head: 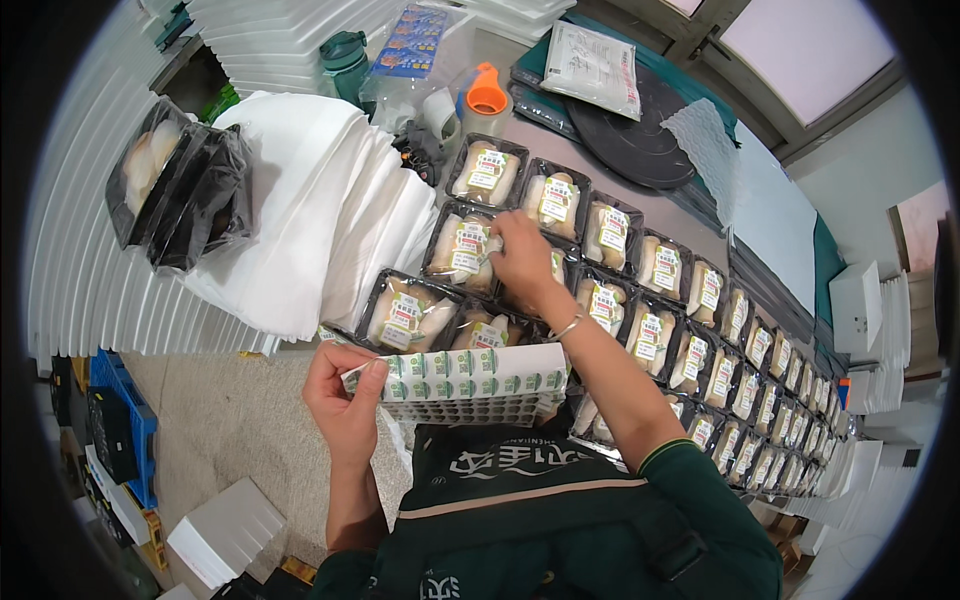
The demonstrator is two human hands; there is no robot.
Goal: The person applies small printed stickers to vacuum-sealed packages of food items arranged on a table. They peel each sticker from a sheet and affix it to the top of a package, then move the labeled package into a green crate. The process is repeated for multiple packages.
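Observation:
My left hand pinches the left end of a sheet of round green stickers between thumb and fingers. The sheet folds over, and its lower part hangs in front of my apron. My right hand reaches over the packs, fingertips at the right edge of a film-wrapped black tray of mushrooms. Whether a sticker is between those fingers is not clear. That tray bears a printed white and green label. Closer to me lie another labelled mushroom tray and one partly covered by the sheet.
Rows of labelled mushroom trays run off to the right. White foam sheets are stacked at left, with wrapped black trays on top. A green bottle, an orange-topped container and a black round disc stand behind.

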